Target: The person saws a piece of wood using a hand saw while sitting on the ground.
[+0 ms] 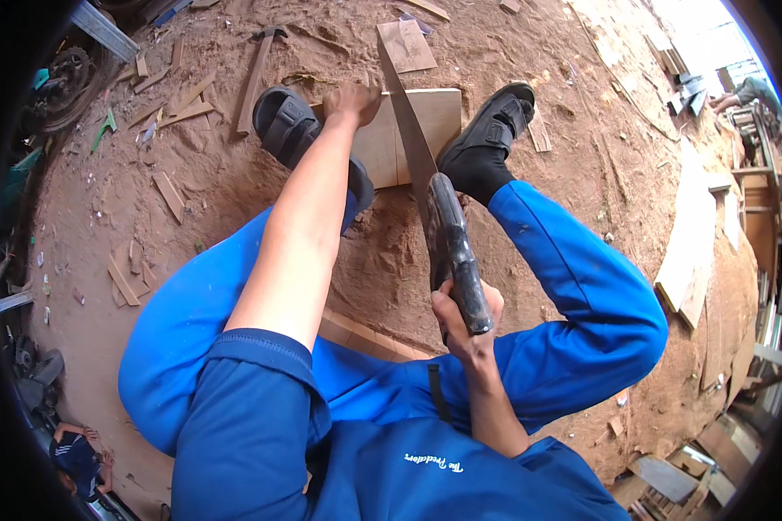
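Note:
A pale wooden board [375,154] lies between my two sandalled feet, with a thin line running down its face. My left hand [354,102] is closed over the board's far left corner, its fingertips partly hidden. In my right hand [471,319] is the black handle of a handsaw [406,113], held near my lap. The saw's long blade points away from me and passes over the board beside the line. Whether its teeth touch the wood I cannot tell. My left sandal [288,126] and right sandal [500,122] flank the board.
A hammer [259,82] lies on the dirt ground beyond my left foot, among several wood scraps [187,113]. Past the blade tip is a small square wooden piece [408,48]. Long planks [691,226] lie at right. Other people are at lower left [78,460] and far right [752,94].

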The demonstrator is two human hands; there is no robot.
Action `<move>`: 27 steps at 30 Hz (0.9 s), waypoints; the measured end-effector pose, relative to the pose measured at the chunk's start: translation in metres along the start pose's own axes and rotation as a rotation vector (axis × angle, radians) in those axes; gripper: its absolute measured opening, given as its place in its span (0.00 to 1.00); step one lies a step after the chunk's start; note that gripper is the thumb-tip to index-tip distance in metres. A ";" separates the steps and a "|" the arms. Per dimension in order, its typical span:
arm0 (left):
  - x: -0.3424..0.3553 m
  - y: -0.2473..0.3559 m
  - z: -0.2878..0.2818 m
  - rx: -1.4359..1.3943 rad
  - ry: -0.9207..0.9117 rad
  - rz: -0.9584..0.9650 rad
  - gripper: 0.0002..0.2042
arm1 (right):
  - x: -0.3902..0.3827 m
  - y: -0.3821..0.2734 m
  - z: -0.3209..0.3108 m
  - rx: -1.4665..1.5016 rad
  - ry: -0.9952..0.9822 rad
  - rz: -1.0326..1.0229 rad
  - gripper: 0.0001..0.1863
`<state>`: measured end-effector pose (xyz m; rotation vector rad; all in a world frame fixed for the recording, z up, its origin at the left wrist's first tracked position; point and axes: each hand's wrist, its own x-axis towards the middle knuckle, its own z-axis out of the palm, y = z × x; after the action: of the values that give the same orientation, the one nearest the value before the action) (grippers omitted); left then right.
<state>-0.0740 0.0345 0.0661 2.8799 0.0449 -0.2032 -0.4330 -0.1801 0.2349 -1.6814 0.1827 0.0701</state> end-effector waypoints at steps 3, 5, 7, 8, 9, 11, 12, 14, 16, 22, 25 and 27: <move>-0.009 0.015 -0.006 -0.076 -0.011 -0.040 0.28 | -0.007 -0.003 -0.008 -0.105 -0.003 -0.040 0.06; -0.015 0.018 -0.012 -0.101 -0.029 -0.064 0.28 | -0.013 -0.003 -0.012 -0.127 0.000 -0.037 0.07; -0.012 0.013 -0.015 -0.086 -0.044 -0.072 0.28 | -0.014 -0.002 -0.011 -0.133 -0.003 -0.039 0.07; -0.012 0.011 -0.014 -0.084 -0.046 -0.075 0.27 | -0.015 -0.002 -0.011 -0.114 -0.007 -0.017 0.06; -0.011 0.010 -0.013 -0.079 -0.045 -0.077 0.27 | -0.014 -0.001 -0.010 -0.094 -0.009 0.003 0.06; -0.010 0.008 -0.012 -0.072 -0.046 -0.075 0.27 | -0.010 0.003 -0.013 -0.087 -0.020 0.002 0.06; -0.008 0.009 -0.013 -0.072 -0.047 -0.070 0.27 | -0.008 0.004 -0.014 -0.085 -0.023 0.001 0.06; -0.005 0.012 -0.014 -0.074 -0.045 -0.073 0.26 | -0.005 0.002 -0.016 -0.045 0.016 0.028 0.06; -0.009 0.014 -0.015 -0.079 -0.053 -0.090 0.26 | -0.003 -0.002 -0.015 -0.006 0.049 0.083 0.05; -0.008 0.008 -0.010 -0.072 -0.022 -0.058 0.25 | -0.003 -0.009 -0.014 -0.069 0.010 0.079 0.05; -0.010 0.013 -0.012 -0.104 0.005 -0.092 0.26 | -0.019 -0.007 -0.016 -0.166 0.020 0.039 0.05; -0.011 0.011 -0.014 -0.080 -0.043 -0.104 0.26 | -0.021 -0.010 -0.019 -0.273 -0.020 -0.058 0.05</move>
<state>-0.0824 0.0277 0.0838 2.7944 0.1903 -0.2760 -0.4538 -0.1965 0.2499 -1.9559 0.1131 0.0707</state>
